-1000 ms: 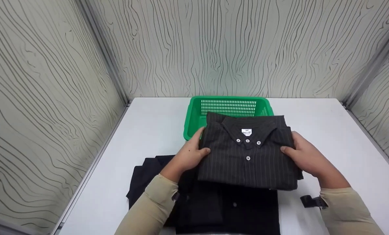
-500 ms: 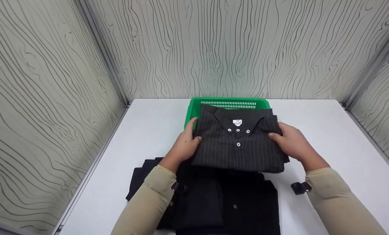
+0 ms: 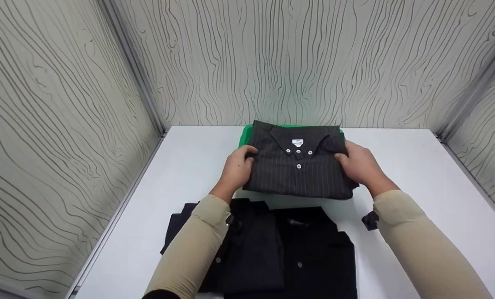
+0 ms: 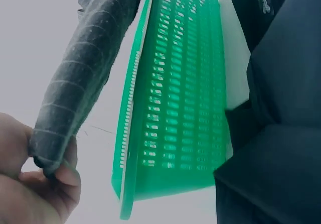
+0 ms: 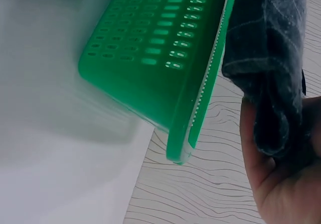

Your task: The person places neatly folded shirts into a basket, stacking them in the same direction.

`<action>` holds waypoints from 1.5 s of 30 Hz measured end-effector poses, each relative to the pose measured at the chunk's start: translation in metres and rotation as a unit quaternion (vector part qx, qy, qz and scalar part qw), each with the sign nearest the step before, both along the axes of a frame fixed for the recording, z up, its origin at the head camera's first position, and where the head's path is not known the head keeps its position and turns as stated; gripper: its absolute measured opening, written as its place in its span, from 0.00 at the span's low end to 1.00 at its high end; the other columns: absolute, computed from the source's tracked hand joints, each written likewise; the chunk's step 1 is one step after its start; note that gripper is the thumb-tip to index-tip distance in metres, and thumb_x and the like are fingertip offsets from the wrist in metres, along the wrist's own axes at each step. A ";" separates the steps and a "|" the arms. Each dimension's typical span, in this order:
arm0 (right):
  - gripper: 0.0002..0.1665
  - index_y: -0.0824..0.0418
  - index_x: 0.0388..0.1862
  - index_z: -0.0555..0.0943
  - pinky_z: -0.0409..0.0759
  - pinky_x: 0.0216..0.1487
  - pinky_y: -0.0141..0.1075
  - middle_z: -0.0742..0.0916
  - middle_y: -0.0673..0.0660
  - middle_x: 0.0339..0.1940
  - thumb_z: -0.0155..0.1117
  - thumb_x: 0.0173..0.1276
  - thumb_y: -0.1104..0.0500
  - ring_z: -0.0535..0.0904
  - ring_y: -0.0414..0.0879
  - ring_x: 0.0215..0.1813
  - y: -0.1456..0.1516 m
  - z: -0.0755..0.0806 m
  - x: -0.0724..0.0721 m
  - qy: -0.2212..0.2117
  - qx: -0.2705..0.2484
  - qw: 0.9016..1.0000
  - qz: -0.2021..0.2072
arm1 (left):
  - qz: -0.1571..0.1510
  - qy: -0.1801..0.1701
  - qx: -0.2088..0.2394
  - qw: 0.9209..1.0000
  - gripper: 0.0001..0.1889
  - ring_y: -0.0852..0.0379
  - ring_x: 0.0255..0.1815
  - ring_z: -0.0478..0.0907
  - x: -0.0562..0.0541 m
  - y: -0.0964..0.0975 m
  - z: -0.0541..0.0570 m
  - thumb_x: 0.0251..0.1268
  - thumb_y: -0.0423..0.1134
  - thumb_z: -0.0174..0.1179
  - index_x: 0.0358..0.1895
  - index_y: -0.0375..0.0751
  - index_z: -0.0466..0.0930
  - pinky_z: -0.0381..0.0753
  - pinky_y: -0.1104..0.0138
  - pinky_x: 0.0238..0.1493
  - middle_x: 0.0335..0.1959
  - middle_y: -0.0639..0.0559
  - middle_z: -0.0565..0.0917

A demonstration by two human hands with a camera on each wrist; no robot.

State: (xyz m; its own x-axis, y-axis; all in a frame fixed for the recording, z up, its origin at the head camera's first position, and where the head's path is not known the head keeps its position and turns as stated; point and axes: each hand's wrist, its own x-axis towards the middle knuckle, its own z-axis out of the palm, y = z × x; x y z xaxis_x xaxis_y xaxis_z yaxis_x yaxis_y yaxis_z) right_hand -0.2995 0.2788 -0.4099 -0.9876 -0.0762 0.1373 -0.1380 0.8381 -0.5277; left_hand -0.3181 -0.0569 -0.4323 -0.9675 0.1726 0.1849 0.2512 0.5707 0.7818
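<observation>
A folded dark pinstriped shirt (image 3: 299, 176) with a buttoned collar and white label is held between both hands over the green basket. My left hand (image 3: 240, 166) grips its left side, thumb on top and fingers beneath; the left wrist view shows the shirt's folded edge (image 4: 75, 88) pinched there. On the opposite side, my right hand (image 3: 361, 164) grips the shirt the same way, and the right wrist view shows its layered edge (image 5: 268, 58) in the fingers. Both wrist views show the shirt above the rim of the green basket (image 4: 175, 98). In the head view it hides most of the basket.
Two dark folded garments lie nearer on the white table (image 3: 413, 166): a navy one (image 3: 251, 257) at left and a black shirt (image 3: 320, 253) overlapping it at right. Behind the basket rises a wood-grain patterned wall (image 3: 272, 62); another panel (image 3: 56, 145) stands at left.
Both hands have carried the striped shirt away from me and slightly left, from above the dark garments to over the basket. More of the black shirt shows now.
</observation>
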 end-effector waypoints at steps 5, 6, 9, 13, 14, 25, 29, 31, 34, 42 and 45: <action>0.17 0.70 0.58 0.74 0.75 0.52 0.59 0.83 0.71 0.52 0.52 0.80 0.58 0.78 0.61 0.48 -0.001 0.005 -0.015 -0.006 0.003 1.000 -0.014 | -0.004 -0.029 -0.001 1.000 0.18 0.52 0.70 0.69 -0.014 0.001 0.004 0.78 0.32 0.50 0.66 0.44 0.76 0.70 0.57 0.67 0.67 0.47 0.75; 0.18 0.70 0.58 0.74 0.75 0.53 0.60 0.83 0.71 0.52 0.52 0.80 0.57 0.78 0.61 0.49 -0.002 0.006 -0.018 -0.008 0.002 1.000 -0.015 | -0.006 -0.035 0.001 0.999 0.20 0.52 0.71 0.68 -0.017 0.000 0.004 0.78 0.32 0.49 0.67 0.44 0.75 0.69 0.57 0.67 0.68 0.47 0.73; 0.18 0.70 0.59 0.73 0.74 0.55 0.60 0.82 0.71 0.53 0.52 0.80 0.57 0.77 0.62 0.51 -0.003 0.008 -0.027 -0.013 -0.002 1.000 -0.020 | -0.016 -0.048 -0.006 0.999 0.24 0.51 0.72 0.66 -0.023 0.000 0.007 0.75 0.31 0.47 0.71 0.44 0.72 0.68 0.55 0.69 0.70 0.45 0.70; 0.20 0.69 0.61 0.73 0.72 0.59 0.62 0.81 0.71 0.56 0.52 0.81 0.56 0.76 0.63 0.54 -0.003 0.008 -0.037 -0.008 -0.013 0.999 -0.029 | -0.013 -0.051 -0.043 0.998 0.25 0.50 0.73 0.65 -0.031 0.002 0.012 0.77 0.31 0.48 0.74 0.44 0.68 0.66 0.55 0.70 0.71 0.44 0.68; 0.20 0.69 0.62 0.73 0.71 0.60 0.62 0.81 0.71 0.57 0.52 0.81 0.56 0.76 0.63 0.55 -0.003 0.008 -0.039 -0.004 -0.017 0.999 -0.032 | -0.010 -0.051 -0.054 0.997 0.25 0.50 0.73 0.65 -0.033 0.004 0.012 0.78 0.32 0.48 0.75 0.45 0.67 0.66 0.55 0.70 0.71 0.44 0.68; 0.19 0.68 0.60 0.74 0.70 0.61 0.61 0.80 0.71 0.59 0.51 0.81 0.54 0.76 0.64 0.58 -0.007 -0.018 -0.046 0.018 -0.041 0.997 -0.070 | 0.032 -0.008 -0.166 0.986 0.25 0.49 0.71 0.70 -0.040 0.014 -0.007 0.78 0.35 0.54 0.75 0.49 0.69 0.67 0.51 0.69 0.71 0.47 0.72; 0.19 0.69 0.59 0.74 0.72 0.59 0.61 0.80 0.71 0.58 0.50 0.82 0.55 0.76 0.65 0.57 -0.011 -0.029 -0.047 0.007 -0.045 0.996 -0.074 | 0.047 0.020 -0.212 0.976 0.23 0.50 0.69 0.72 -0.040 0.015 -0.020 0.79 0.36 0.53 0.74 0.49 0.71 0.67 0.48 0.65 0.69 0.48 0.75; 0.19 0.69 0.59 0.73 0.72 0.60 0.62 0.80 0.72 0.59 0.49 0.82 0.55 0.76 0.65 0.58 -0.013 -0.035 -0.047 -0.005 -0.044 0.996 -0.077 | 0.054 0.028 -0.233 0.971 0.22 0.50 0.67 0.73 -0.038 0.015 -0.026 0.80 0.36 0.52 0.73 0.49 0.72 0.67 0.49 0.64 0.67 0.48 0.77; 0.18 0.68 0.57 0.74 0.72 0.59 0.62 0.80 0.72 0.58 0.49 0.82 0.55 0.76 0.65 0.57 -0.013 -0.042 -0.047 -0.019 -0.037 0.996 -0.082 | 0.058 0.033 -0.259 0.964 0.21 0.50 0.64 0.75 -0.034 0.018 -0.033 0.80 0.35 0.51 0.72 0.49 0.74 0.68 0.51 0.63 0.65 0.48 0.78; 0.27 0.71 0.70 0.69 0.65 0.66 0.65 0.75 0.74 0.67 0.49 0.81 0.55 0.71 0.70 0.66 -0.012 -0.053 -0.044 -0.027 0.016 0.997 -0.077 | 0.056 0.041 -0.312 0.948 0.19 0.52 0.61 0.77 -0.028 0.028 -0.038 0.80 0.37 0.51 0.69 0.49 0.78 0.69 0.54 0.60 0.60 0.49 0.82; 0.29 0.71 0.72 0.68 0.61 0.68 0.66 0.74 0.74 0.68 0.50 0.81 0.55 0.69 0.71 0.68 -0.012 -0.056 -0.041 -0.038 0.044 0.995 -0.078 | 0.054 0.035 -0.331 0.941 0.19 0.53 0.60 0.77 -0.026 0.032 -0.042 0.79 0.38 0.52 0.68 0.50 0.79 0.69 0.55 0.59 0.59 0.51 0.83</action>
State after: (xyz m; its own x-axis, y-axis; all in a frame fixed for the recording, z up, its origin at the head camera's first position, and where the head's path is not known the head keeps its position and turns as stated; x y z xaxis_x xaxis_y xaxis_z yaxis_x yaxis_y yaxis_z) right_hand -0.3410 0.2670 -0.4662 -0.9957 0.0696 0.0608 0.0345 0.8900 -0.4547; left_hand -0.3446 -0.0252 -0.4738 -0.9754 0.1738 0.1358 0.2016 0.9523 0.2292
